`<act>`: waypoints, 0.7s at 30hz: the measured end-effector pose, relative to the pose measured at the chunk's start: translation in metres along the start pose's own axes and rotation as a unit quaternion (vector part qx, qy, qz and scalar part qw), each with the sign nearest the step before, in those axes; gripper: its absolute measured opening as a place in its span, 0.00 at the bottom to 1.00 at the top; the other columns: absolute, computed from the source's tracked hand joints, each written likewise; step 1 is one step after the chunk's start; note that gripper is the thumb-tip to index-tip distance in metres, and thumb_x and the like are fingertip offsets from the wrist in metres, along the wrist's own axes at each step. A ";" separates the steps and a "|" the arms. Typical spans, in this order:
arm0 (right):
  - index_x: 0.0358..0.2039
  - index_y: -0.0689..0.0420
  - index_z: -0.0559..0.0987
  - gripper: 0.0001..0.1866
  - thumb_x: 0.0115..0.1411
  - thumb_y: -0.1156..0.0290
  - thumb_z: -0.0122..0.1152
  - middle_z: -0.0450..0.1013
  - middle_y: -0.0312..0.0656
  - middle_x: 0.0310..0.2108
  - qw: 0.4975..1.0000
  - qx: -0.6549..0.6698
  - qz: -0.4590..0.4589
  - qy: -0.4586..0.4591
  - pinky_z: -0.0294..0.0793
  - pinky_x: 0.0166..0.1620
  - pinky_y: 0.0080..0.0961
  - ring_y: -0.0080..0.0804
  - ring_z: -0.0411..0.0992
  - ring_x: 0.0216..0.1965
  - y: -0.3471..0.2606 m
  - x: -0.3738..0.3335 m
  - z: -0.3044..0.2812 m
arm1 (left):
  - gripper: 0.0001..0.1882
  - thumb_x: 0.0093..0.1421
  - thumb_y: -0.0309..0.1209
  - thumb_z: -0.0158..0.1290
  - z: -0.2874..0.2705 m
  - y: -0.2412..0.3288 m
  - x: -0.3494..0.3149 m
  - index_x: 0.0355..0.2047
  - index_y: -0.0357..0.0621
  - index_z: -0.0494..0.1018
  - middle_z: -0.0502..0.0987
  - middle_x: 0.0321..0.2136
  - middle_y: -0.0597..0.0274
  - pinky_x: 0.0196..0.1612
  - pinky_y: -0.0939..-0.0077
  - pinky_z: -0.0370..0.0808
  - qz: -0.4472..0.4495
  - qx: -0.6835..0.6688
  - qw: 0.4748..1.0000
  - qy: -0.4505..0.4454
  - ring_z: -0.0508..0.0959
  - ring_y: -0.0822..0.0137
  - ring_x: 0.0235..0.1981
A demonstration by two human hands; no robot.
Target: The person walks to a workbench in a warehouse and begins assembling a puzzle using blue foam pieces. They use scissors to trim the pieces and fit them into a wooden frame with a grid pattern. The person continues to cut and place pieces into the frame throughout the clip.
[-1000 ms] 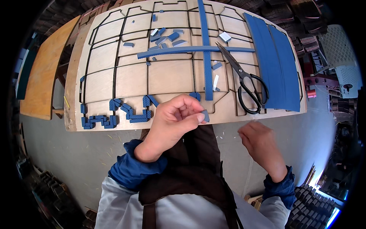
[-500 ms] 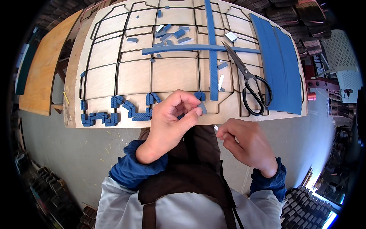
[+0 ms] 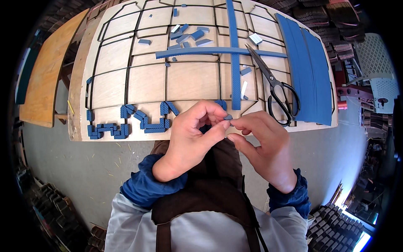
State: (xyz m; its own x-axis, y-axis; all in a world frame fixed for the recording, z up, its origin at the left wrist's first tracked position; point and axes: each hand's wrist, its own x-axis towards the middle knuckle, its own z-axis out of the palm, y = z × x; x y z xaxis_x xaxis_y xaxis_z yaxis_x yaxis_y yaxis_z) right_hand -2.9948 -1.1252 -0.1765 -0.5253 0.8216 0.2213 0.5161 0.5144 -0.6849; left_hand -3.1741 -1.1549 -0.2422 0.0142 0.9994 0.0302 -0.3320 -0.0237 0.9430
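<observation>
Now a grey-blue piece [image 3: 228, 117] is being pinched by the left hand [image 3: 188, 136], right hand [image 3: 266, 151] agape at its four o'clock.

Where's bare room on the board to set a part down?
Mostly bare: board left of the near-to-far strip, between the sideways strip and the near-edge foam blocks. Crowded: offcuts beyond the sideways strip; scissors and blue sheets at right; near middle: left hand, right hand.

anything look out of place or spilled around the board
Some litter stands out: loose blue pieces lie at odd angles on the board, unlike the tidier blue blocks along its near edge, and thin yellow slivers are strewn on the floor. Nothing looks clearly damaged.
</observation>
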 end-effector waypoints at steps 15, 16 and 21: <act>0.41 0.62 0.80 0.10 0.59 0.78 0.69 0.79 0.41 0.32 0.979 0.121 0.158 -0.033 0.76 0.35 0.20 0.23 0.76 0.29 -0.001 0.033 0.022 | 0.04 0.68 0.22 0.53 -0.059 0.034 -0.013 0.41 0.34 0.74 0.80 0.37 0.57 0.43 0.80 0.75 0.079 0.164 0.979 0.092 0.79 0.73 0.37; 0.42 0.62 0.80 0.10 0.60 0.77 0.68 0.79 0.41 0.32 0.974 0.136 0.175 -0.052 0.76 0.35 0.19 0.22 0.75 0.29 -0.001 0.037 0.024 | 0.03 0.69 0.22 0.52 -0.071 0.034 -0.016 0.41 0.35 0.74 0.80 0.37 0.57 0.43 0.81 0.74 0.114 0.189 0.967 0.127 0.79 0.73 0.36; 0.41 0.62 0.80 0.08 0.61 0.76 0.68 0.78 0.33 0.32 0.951 0.164 0.211 -0.154 0.72 0.34 0.13 0.13 0.70 0.29 -0.001 0.055 0.044 | 0.02 0.65 0.19 0.55 -0.100 0.027 -0.026 0.38 0.33 0.75 0.80 0.33 0.58 0.37 0.83 0.73 0.169 0.211 0.941 0.202 0.78 0.74 0.33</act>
State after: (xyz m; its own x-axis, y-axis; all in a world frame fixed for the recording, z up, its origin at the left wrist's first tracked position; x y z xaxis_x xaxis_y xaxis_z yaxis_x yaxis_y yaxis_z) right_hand -3.0536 -1.0913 -0.1944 -0.5178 0.8012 -0.2998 0.5121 0.0095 -0.8589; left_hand -3.2775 -1.1796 -0.2506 -0.4136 0.8580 0.3045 0.1523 -0.2645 0.9523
